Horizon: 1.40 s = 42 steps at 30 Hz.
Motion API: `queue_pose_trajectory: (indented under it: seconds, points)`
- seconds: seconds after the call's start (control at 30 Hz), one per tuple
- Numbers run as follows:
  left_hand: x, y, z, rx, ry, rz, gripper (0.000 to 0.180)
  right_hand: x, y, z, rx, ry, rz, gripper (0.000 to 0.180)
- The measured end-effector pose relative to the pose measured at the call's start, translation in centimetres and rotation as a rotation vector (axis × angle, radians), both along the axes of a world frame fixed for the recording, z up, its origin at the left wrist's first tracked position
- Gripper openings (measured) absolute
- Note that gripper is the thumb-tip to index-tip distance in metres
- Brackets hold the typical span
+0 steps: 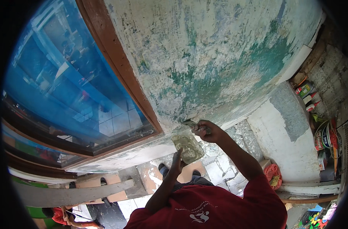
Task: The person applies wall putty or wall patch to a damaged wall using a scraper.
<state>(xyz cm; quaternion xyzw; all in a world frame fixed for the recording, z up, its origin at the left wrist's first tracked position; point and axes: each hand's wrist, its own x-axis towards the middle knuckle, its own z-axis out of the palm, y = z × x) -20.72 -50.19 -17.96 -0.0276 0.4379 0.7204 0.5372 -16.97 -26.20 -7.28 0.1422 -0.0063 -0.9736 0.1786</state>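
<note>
My right hand (206,131) is closed round the handle of a putty knife (188,123), its blade against or very near the lower part of the patchy wall (219,72). My left hand (178,162) grips the edge of a shallow rectangular tray (198,155) just below the knife. Pale grey-green paste (186,144) is smeared inside the tray. White, grey and green patches of worn paint cover the wall in front of me. How the left fingers sit under the tray is hidden.
A brown-framed window (122,68) with blue reflections borders the wall on the left. On the right, bottles (305,91) and a paint bucket (322,135) stand by a white ledge (284,141), with a red plastic bag (273,175) below. Another person (59,215) is at lower left.
</note>
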Motion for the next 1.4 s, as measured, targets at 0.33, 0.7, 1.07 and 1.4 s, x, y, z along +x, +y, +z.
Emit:
queue_pose_trajectory:
  seconds: [0.33,0.7,1.07,1.4]
  points:
    - [0.1,-1.2,-0.5,0.045,-0.058,0.006,0.057,-2.4,2.1,7.0,-0.036,-0.042,-0.086,0.020]
    - [0.2,-0.4,0.0,0.020,-0.048,0.033,0.055,4.2,-1.7,11.2,0.316,0.022,-0.073,0.021]
    - [1.0,-0.2,-1.5,-0.012,-0.060,0.013,0.053,-1.1,0.4,3.2,0.100,-0.057,-0.056,0.015]
    - [0.3,-1.1,-0.8,-0.053,-0.074,0.030,0.056,-5.6,2.7,5.9,0.164,-0.055,-0.080,0.019]
